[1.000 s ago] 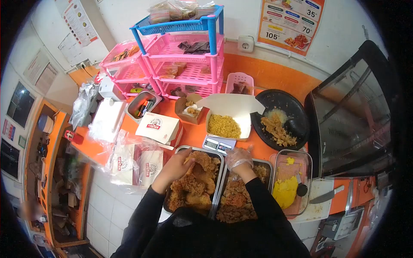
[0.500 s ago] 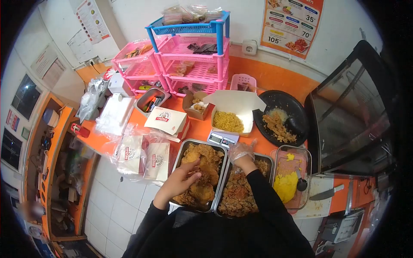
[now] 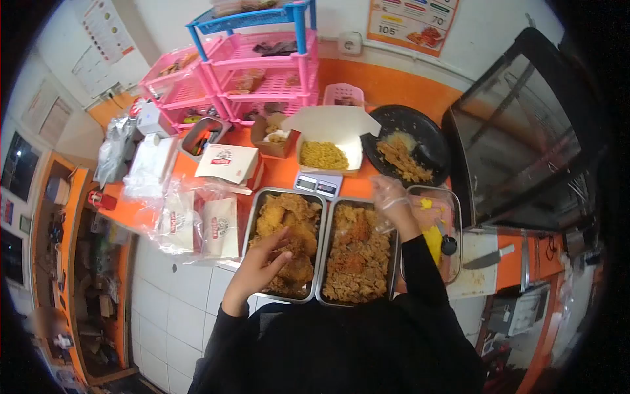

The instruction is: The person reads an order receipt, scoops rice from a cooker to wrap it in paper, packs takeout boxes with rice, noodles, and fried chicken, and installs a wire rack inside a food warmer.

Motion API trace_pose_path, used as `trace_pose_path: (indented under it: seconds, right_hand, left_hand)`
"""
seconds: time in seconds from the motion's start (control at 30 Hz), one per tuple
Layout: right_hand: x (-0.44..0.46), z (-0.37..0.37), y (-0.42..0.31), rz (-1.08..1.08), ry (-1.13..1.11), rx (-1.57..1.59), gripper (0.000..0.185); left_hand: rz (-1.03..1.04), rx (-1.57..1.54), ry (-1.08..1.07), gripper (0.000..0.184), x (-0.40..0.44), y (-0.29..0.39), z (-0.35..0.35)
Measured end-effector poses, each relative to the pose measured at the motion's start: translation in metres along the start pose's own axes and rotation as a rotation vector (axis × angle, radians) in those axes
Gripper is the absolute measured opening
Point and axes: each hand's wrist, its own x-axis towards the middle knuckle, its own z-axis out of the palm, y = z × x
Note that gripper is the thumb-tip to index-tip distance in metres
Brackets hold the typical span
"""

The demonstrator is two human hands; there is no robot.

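Observation:
My bare left hand [image 3: 262, 262] is open, fingers apart, over the left metal tray [image 3: 319, 240] of large fried chicken pieces [image 3: 289, 220]. Whether it touches them, I cannot tell. My right hand [image 3: 392, 202], in a loose clear plastic glove, is open above the upper right corner of the right metal tray [image 3: 323, 281], which contains smaller fried chicken pieces [image 3: 357, 259]. Nothing shows in its fingers. Behind the trays lies a kitchen scale [image 3: 317, 184]. An open paper box [image 3: 356, 141] with yellow rice [image 3: 323, 155] stands just behind it.
A black pan [image 3: 441, 152] with fried pieces sits at the back right. Right of the trays are a container [image 3: 453, 272] with yellow food and a black scoop [image 3: 448, 245], then a knife [image 3: 482, 261]. Closed paper boxes [image 3: 226, 162] stand left. A pink shelf [image 3: 269, 98] rises behind.
My right hand has moved from beside the scale toward the right, to the right tray's corner. My left hand stays over the left tray. The camera view has shifted.

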Motion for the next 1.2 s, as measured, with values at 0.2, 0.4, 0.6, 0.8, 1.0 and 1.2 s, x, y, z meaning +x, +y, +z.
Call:
trace_pose_path:
  seconds: [0.2,0.4,0.6,0.8,1.0,1.2]
  right_hand:
    - [-0.085,-0.003,0.003,-0.054,-0.413,-0.194,0.062]
    - [-0.114,0.007,-0.017,-0.088,-0.681,-0.332,0.085]
    - [-0.117,0.019,-0.034,-0.139,-0.635,-0.54,0.072]
    - [-0.115,0.022,-0.038,-0.114,-0.645,-0.501,0.061]
    - [-0.105,0.029,0.002,-0.156,-0.384,-0.112,0.05]
    - [-0.043,-0.027,0.005,0.06,-0.398,0.384,0.033]
  left_hand:
    - [-0.053,-0.052,-0.053,0.052,-0.004,-0.008,0.012]
    - [-0.008,0.011,-0.09,0.052,0.002,-0.006,0.017]
    - [0.034,0.071,-0.11,0.054,0.003,-0.006,0.021]
    - [0.035,-0.009,-0.078,0.055,-0.007,-0.016,0.022]
    - [-0.021,-0.019,-0.016,0.055,-0.024,-0.012,0.011]
    - [-0.045,-0.047,0.04,0.055,-0.038,-0.027,0.007]
